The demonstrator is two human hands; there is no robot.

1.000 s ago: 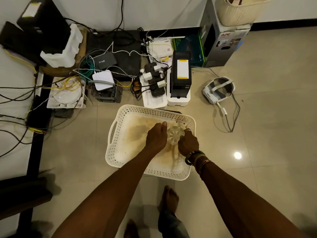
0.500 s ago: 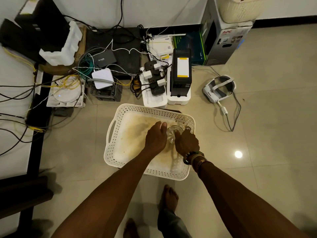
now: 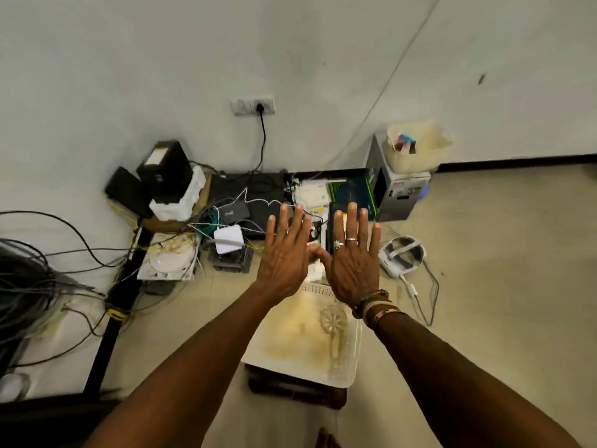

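My left hand [image 3: 286, 253] and my right hand [image 3: 353, 257] are raised side by side in front of the camera, backs toward me, fingers straight and spread, thumbs nearly touching. Neither holds anything. Rings sit on my right hand and bracelets on its wrist. Below them a white perforated basket [image 3: 353, 354] rests on a dark low stand [image 3: 290, 388]. A clear glass object [image 3: 332, 321] lies inside the basket at its right side, apart from both hands.
Against the wall lie routers, power strips, black boxes and tangled cables [image 3: 226, 227]. A white headset [image 3: 403, 257] with its cord lies on the tile floor at right. A cream basket [image 3: 420, 150] tops a cardboard box [image 3: 400, 195]. A cable bundle [image 3: 22, 286] is at left.
Both hands let go of the glass object in the basket and rose, opening flat in front of the camera. The view tilted up toward the wall.
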